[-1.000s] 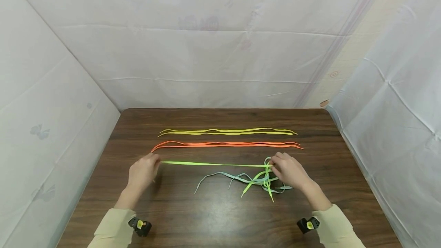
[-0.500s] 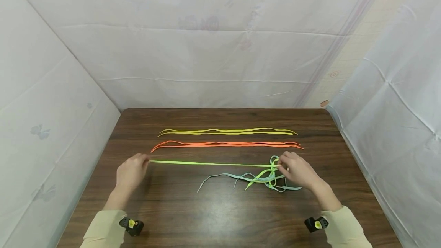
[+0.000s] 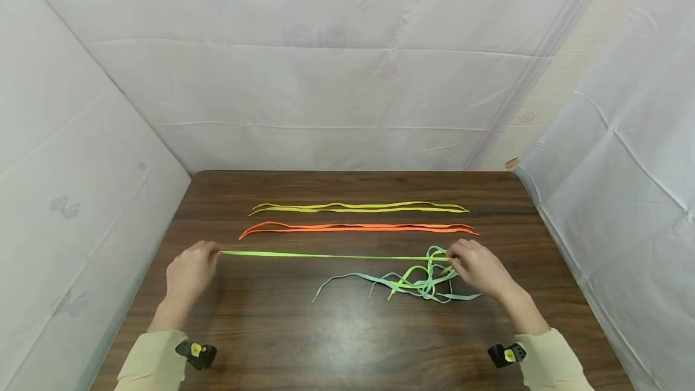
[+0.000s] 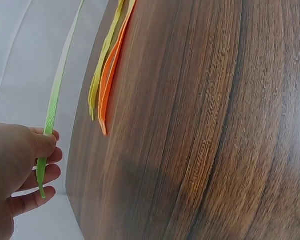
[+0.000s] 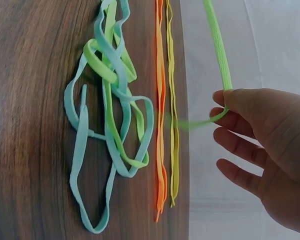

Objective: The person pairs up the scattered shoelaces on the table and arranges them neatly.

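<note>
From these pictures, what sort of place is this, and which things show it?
Probably a makeshift recording booth, though I cannot be certain: white printed sheeting encloses three sides of a dark wood-grain table, and small black wrist cameras sit by both sleeves.

A flat, bright green woven lace stretches nearly straight and taut above the table, pinched close to one end by the left hand, its narrow tip poking out below the thumb. The right hand pinches it farther along, and beyond that grip a blurred length bends away. Near the right hand, flat pale-blue fabric lacing lies in loose loops on the table, tangled with more green lacing, blue ends trailing out to both sides.
</note>
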`<state>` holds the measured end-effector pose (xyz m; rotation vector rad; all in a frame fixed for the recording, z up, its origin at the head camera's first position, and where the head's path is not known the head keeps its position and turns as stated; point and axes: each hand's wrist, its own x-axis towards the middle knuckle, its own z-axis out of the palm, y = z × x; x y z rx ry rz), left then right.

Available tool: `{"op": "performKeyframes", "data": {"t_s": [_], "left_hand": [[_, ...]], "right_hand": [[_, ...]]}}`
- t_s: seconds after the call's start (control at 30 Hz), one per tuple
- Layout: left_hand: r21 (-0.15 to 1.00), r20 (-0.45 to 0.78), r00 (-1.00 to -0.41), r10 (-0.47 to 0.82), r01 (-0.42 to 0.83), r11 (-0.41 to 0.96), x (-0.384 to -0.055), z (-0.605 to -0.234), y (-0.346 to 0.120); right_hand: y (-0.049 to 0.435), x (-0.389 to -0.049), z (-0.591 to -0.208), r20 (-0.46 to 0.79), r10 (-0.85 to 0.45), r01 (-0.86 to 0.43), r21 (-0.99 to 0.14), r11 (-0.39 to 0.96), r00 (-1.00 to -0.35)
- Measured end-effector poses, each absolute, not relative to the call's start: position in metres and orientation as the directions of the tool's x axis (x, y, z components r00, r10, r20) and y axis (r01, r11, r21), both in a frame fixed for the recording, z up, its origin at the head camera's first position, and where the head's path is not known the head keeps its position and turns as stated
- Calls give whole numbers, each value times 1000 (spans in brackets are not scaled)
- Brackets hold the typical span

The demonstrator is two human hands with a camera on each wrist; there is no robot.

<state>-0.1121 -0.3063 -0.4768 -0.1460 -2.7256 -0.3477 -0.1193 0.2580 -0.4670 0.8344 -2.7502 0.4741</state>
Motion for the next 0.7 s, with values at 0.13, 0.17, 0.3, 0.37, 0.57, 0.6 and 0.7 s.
{"op": "performKeyframes", "data": {"t_s": [0.13, 0.17, 0.3, 0.37, 0.57, 0.6, 0.7], "left_hand": [[216, 393, -918, 51, 146, 965, -111, -477, -311], [216, 393, -918, 50, 145, 966, -111, -477, -312], [219, 380, -924, 44, 137, 966, -112, -477, -315], [218, 372, -927, 45, 134, 967, -112, -476, -316], [211, 354, -934, 40, 121, 970, -113, -474, -320], [211, 350, -936, 37, 117, 970, -113, -474, -321], [211, 337, -941, 35, 112, 971, -113, -473, -323]], "right_hand": [[262, -120, -469, 360, -508, -597, -204, 776, -783], [263, -120, -470, 373, -514, -606, -192, 772, -772], [267, -121, -470, 410, -533, -625, -126, 770, -740], [269, -121, -470, 419, -539, -626, -96, 774, -730], [277, -121, -470, 445, -542, -627, -60, 777, -713], [279, -121, -469, 451, -542, -629, -57, 775, -709], [284, -123, -469, 473, -540, -630, -44, 775, -697]]}}
